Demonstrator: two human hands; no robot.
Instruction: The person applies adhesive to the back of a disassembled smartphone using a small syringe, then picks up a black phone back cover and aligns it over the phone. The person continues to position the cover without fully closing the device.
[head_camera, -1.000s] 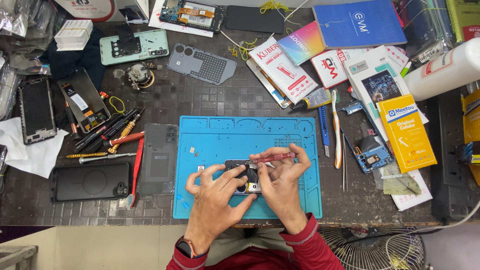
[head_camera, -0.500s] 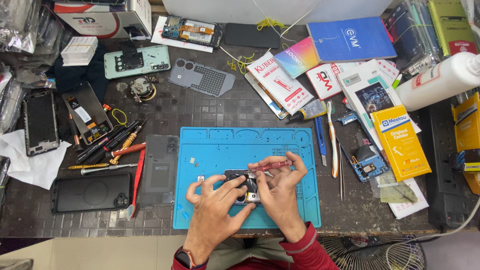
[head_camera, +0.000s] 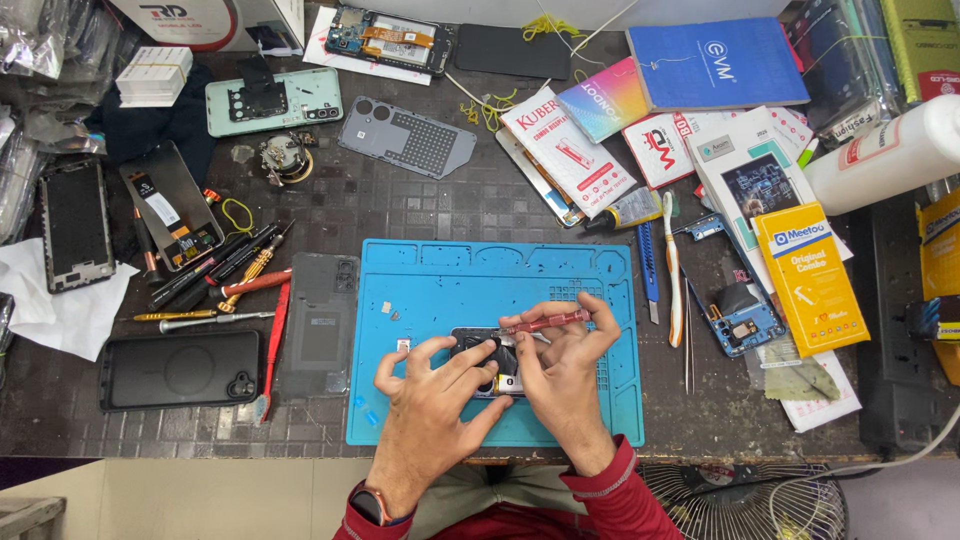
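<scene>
A small dark phone part (head_camera: 487, 352) with metal pieces lies on the blue work mat (head_camera: 450, 290). My left hand (head_camera: 430, 410) rests on it, fingers spread over its left side, pinning it down. My right hand (head_camera: 563, 372) holds a red-handled screwdriver (head_camera: 548, 322) across the top of its fingers, and its fingertips press on the part's right side. Both hands hide most of the part. Tiny screws and bits (head_camera: 390, 312) lie on the mat to the left.
Screwdrivers and a red pry tool (head_camera: 232, 282) lie left of the mat beside a grey back cover (head_camera: 318, 325) and a black phone (head_camera: 180, 368). Tweezers, a toothbrush (head_camera: 672, 270) and a blue board (head_camera: 742, 318) sit right. Boxes, phone shells and a white bottle (head_camera: 880, 155) crowd the back.
The camera view has shifted a little, so the bench sits lower in frame. My hands stay on the part; the fingers have only shifted slightly around it.
</scene>
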